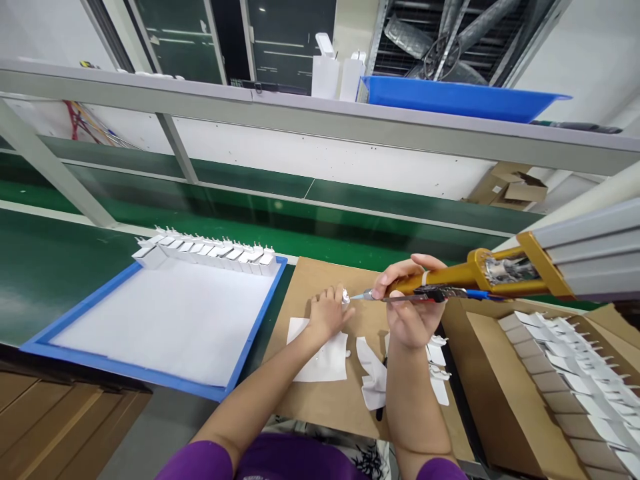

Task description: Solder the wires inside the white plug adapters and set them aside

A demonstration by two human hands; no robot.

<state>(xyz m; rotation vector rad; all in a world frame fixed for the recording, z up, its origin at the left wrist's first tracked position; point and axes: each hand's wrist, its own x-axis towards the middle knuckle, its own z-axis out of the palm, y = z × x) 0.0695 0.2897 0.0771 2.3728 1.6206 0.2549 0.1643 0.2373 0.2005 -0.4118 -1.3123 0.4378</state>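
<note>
My left hand (327, 312) rests over the brown board (307, 283), fingers curled round a small white plastic part (345, 297). Most of that part is hidden by the fingers. My right hand (411, 313) grips a gold-coloured glue dispensing gun (453, 275) with a grey-white rear body. Its thin pale-blue nozzle points left at the white part; whether they touch I cannot tell. Below my left hand lies a white paper sheet (323, 360), and a crumpled white wipe (371, 377) is to its right. Several small white parts (438, 367) sit beyond my right forearm.
At left stands a blue-rimmed tray (250, 340) with a row of white boxy units (220, 253) along its back. A cardboard box (493, 373) at right holds several similar units (575, 373). A blue bin (450, 100) sits on the shelf (300, 113) above.
</note>
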